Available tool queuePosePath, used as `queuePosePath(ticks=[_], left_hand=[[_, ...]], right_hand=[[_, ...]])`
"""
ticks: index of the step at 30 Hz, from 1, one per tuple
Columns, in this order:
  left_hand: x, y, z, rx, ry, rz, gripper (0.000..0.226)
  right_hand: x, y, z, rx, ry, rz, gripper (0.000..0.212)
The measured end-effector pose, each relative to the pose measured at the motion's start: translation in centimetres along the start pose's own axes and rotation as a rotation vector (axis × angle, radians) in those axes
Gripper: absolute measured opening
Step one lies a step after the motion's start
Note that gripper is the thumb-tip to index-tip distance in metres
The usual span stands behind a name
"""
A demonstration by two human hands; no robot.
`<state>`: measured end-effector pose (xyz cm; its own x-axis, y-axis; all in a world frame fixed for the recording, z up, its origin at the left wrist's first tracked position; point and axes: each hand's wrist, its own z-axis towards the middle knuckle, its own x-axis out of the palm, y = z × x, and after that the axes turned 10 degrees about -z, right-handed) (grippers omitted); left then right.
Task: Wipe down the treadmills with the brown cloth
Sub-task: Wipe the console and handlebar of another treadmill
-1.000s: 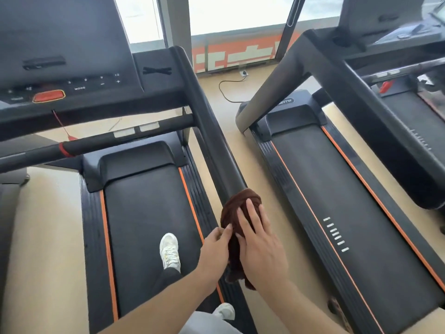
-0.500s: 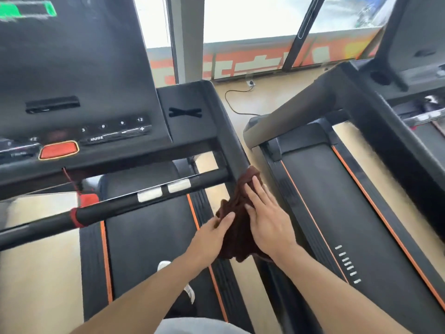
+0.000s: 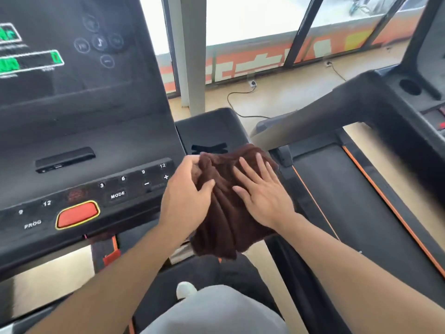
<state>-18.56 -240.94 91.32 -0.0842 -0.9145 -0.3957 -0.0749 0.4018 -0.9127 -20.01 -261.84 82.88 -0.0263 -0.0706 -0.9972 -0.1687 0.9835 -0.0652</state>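
Observation:
The brown cloth (image 3: 224,213) lies bunched over the right end of the black treadmill console (image 3: 91,150), just below its side tray (image 3: 212,128). My right hand (image 3: 262,194) presses flat on the cloth with fingers spread. My left hand (image 3: 187,196) grips the cloth's left edge, fingers curled into its folds, beside the speed buttons. A second treadmill (image 3: 349,189) stands to the right with its black belt and orange stripes.
The console shows a red stop button (image 3: 78,214) and a lit green display (image 3: 31,60). A cable (image 3: 240,104) runs across the tan floor to a wall socket. My white shoe (image 3: 185,289) stands on the belt below.
Both hands have slid the cloth forward up the right handrail onto the console's right end. The view has moved closer to the console.

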Motion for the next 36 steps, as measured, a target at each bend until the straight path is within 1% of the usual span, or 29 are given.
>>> queuePosePath(ticks=[3, 5, 7, 8, 9, 10, 12, 14, 16, 18, 19, 21, 23, 26, 29, 31, 33, 36], left_hand=[[-0.2, 0.0, 1.1, 0.000, -0.013, -0.032, 0.050], [-0.5, 0.2, 1.1, -0.049, -0.051, -0.014, 0.070], [-0.9, 0.2, 1.2, -0.110, -0.053, -0.003, 0.092], [-1.0, 0.3, 1.3, -0.124, -0.047, 0.014, 0.099], [-1.3, 0.4, 1.4, -0.124, -0.043, 0.052, 0.100], [-1.4, 0.5, 1.6, -0.107, -0.040, 0.101, 0.096], [-1.4, 0.4, 1.8, -0.054, -0.032, 0.166, 0.082], [-1.0, 0.2, 1.9, -0.031, -0.015, 0.182, 0.070], [-0.4, 0.3, 2.0, -0.021, 0.020, 0.196, 0.060], [0.2, 0.5, 2.2, 0.013, 0.051, 0.212, 0.055], [0.6, 0.6, 2.2, 0.028, 0.076, 0.230, 0.057], [1.5, 0.7, 2.3, 0.050, 0.160, 0.289, 0.068], [2.9, 0.4, 2.7, 0.019, 0.241, 0.343, 0.081], [5.2, 0.1, 4.2, -0.055, 0.309, 0.472, 0.086], [6.4, 0.2, 5.0, -0.016, 0.339, 0.614, 0.086], [6.5, 0.5, 4.6, 0.026, 0.386, 0.654, 0.083], [6.7, 0.9, 3.7, 0.072, 0.444, 0.672, 0.079], [8.0, 0.6, 2.5, 0.159, 0.520, 0.664, 0.074]], right_hand=[[-0.8, 2.5, 5.5, -0.161, 0.042, 0.013, 0.061], [-0.9, 4.2, 9.5, -0.266, 0.038, 0.055, 0.060], [-1.0, 4.5, 13.6, -0.298, 0.043, 0.099, 0.058], [-1.1, 4.3, 15.4, -0.302, 0.039, 0.103, 0.058], [-1.2, 3.8, 17.2, -0.304, 0.034, 0.096, 0.058], [-1.4, 3.4, 19.0, -0.305, 0.037, 0.085, 0.059], [-1.9, 2.8, 21.9, -0.304, 0.058, 0.085, 0.059], [-2.2, 2.5, 23.6, -0.288, 0.079, 0.109, 0.059], [-2.3, 2.0, 24.0, -0.249, 0.055, 0.111, 0.060], [-2.4, 1.2, 23.7, -0.197, 0.019, 0.098, 0.064], [-2.4, 0.7, 23.3, -0.164, 0.016, 0.102, 0.064], [-2.2, -0.6, 22.1, -0.084, 0.043, 0.156, 0.061], [-1.7, -2.0, 20.3, 0.009, 0.097, 0.285, 0.060], [-1.4, -3.2, 17.1, 0.158, 0.139, 0.541, 0.062], [-1.3, -3.8, 13.1, 0.291, 0.138, 0.906, 0.061], [-1.3, -4.0, 9.9, 0.357, 0.141, 1.088, 0.053], [-1.0, -4.1, 6.5, 0.431, 0.178, 1.181, 0.043], [-0.6, -4.4, 1.7, 0.482, 0.222, 1.204, 0.042]])
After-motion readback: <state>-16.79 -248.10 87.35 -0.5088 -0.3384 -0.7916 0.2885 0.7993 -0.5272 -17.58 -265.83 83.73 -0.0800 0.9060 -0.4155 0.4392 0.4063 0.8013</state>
